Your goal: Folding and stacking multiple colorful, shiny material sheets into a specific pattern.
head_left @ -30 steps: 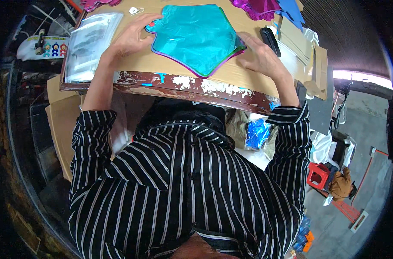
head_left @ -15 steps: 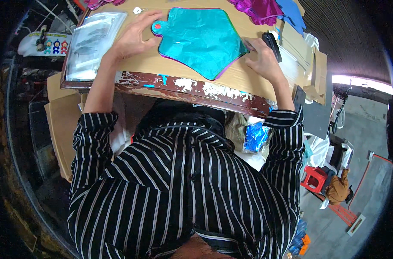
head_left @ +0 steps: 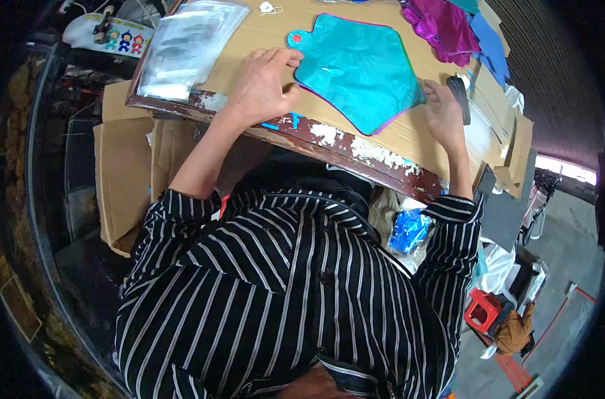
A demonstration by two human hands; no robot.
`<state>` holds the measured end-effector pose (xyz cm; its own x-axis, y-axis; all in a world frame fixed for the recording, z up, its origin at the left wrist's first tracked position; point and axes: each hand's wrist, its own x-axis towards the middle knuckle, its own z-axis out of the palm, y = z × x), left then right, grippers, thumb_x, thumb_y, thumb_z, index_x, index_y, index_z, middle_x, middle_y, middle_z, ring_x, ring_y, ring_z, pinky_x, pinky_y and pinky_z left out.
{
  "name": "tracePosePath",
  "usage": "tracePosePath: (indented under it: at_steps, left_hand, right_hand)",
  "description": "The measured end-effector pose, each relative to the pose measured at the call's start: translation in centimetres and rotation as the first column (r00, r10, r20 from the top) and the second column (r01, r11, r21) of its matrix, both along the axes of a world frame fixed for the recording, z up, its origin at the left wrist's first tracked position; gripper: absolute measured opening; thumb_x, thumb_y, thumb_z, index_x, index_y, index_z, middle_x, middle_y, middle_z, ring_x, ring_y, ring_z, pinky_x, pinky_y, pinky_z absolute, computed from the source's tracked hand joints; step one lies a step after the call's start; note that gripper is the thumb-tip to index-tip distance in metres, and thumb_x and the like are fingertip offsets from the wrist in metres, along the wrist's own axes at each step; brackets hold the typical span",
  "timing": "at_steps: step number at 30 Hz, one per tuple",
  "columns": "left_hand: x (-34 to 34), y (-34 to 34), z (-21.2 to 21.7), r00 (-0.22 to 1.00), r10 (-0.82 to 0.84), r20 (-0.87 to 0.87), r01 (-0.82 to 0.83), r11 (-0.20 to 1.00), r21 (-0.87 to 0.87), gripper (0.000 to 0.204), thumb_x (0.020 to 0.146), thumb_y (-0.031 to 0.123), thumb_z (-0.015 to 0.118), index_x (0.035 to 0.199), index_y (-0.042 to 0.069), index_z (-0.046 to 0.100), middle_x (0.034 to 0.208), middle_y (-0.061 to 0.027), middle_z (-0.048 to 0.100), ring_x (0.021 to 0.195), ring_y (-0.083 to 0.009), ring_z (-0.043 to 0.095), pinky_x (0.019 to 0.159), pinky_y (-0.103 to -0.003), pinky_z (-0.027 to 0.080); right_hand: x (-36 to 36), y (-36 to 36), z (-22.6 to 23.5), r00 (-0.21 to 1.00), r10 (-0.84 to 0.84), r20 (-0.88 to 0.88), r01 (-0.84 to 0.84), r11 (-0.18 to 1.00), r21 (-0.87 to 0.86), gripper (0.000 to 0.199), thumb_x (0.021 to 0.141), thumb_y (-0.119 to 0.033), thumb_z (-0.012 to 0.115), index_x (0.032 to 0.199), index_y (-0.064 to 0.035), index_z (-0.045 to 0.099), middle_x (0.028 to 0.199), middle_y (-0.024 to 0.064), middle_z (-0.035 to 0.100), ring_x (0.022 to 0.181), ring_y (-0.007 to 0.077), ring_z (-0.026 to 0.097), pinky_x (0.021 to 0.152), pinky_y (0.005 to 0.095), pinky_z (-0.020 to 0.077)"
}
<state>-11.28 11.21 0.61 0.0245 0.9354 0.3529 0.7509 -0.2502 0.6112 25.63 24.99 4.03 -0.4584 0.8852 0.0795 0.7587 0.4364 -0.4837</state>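
A flat teal foil balloon (head_left: 355, 70) with purple edges lies on the cardboard-covered table. Its small round tab with a red dot points to the upper left. My left hand (head_left: 266, 86) is beside the balloon's left edge, below the tab, fingers bent and thumb apart, with nothing seen between them. At the right corner, my right hand (head_left: 444, 116) has its thumb and fingertips closed on the foil. A black object (head_left: 459, 100) of unclear kind lies just beyond the right hand.
Clear plastic sleeves (head_left: 189, 50) lie stacked at the table's left. Purple foil (head_left: 442, 30) and blue sheets (head_left: 490, 43) are at the far right, above cardboard pieces (head_left: 515, 143). The table's worn front edge (head_left: 329, 136) runs before me. A cardboard box (head_left: 124, 179) stands at left.
The whole view has shifted, so the table sits further right. My left hand has come down from the tab to the balloon's lower left edge. The right hand stays at the right corner.
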Motion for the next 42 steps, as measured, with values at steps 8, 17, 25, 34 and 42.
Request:
tracePosePath:
  at_steps: [8,17,25,34,42]
  left_hand:
    - [0.0,-0.3,0.4,0.999,-0.01,0.035,0.011,0.999,-0.035,0.05,0.078,0.008,0.07,0.127,0.002,0.06,0.116,-0.0143,0.069,0.117,-0.0351,0.06,0.105,-0.046,0.044]
    - [-0.2,-0.3,0.0,0.999,0.033,-0.013,-0.033,0.999,-0.004,0.06,0.078,0.026,0.075,0.132,0.007,0.058,0.122,-0.0102,0.066,0.121,-0.0353,0.056,0.106,-0.048,0.04]
    - [0.2,0.4,-0.1,0.999,0.034,-0.026,-0.035,0.998,-0.045,0.061,0.078,0.029,0.078,0.132,0.01,0.059,0.122,-0.0077,0.067,0.122,-0.0336,0.056,0.107,-0.048,0.039]
    - [0.0,0.1,-1.0,0.998,0.055,-0.036,-0.053,0.998,0.04,0.063,0.076,0.019,0.084,0.133,0.01,0.06,0.119,-0.0066,0.068,0.118,-0.0304,0.059,0.105,-0.046,0.041]
    - [0.1,0.2,-1.7,0.998,0.049,-0.03,-0.049,0.999,-0.01,0.065,0.076,0.027,0.084,0.135,0.017,0.058,0.121,-0.0014,0.065,0.124,-0.0289,0.054,0.106,-0.049,0.037]
  right_hand:
    - [-0.6,-0.1,-0.3,0.996,-0.031,-0.086,0.032,0.999,0.019,0.045,0.082,0.005,0.065,0.127,0.0011,0.066,0.113,0.0179,0.069,0.101,0.0287,0.069,0.088,0.0371,0.0571]
    - [-1.9,-0.7,0.2,0.997,-0.061,-0.055,0.063,0.998,0.03,0.038,0.083,0.001,0.068,0.122,0.0011,0.068,0.11,0.0177,0.069,0.095,0.0256,0.07,0.084,0.0349,0.0583]
    - [-1.0,-0.7,0.1,0.994,-0.094,-0.056,0.095,0.995,0.018,0.039,0.082,-0.001,0.071,0.121,0.0008,0.068,0.112,0.0198,0.068,0.095,0.0271,0.072,0.083,0.0355,0.0578]
    - [-0.4,0.3,0.9,0.986,0.166,0.015,-0.167,0.983,0.078,0.054,0.08,-0.002,0.073,0.132,0.0003,0.062,0.118,0.0187,0.066,0.107,0.0274,0.069,0.093,0.0354,0.0557]
    - [-0.7,0.1,1.3,0.991,0.126,-0.049,-0.124,0.991,0.045,0.046,0.079,-0.002,0.072,0.125,0.0019,0.068,0.112,0.0212,0.069,0.098,0.0322,0.071,0.091,0.0374,0.0563]
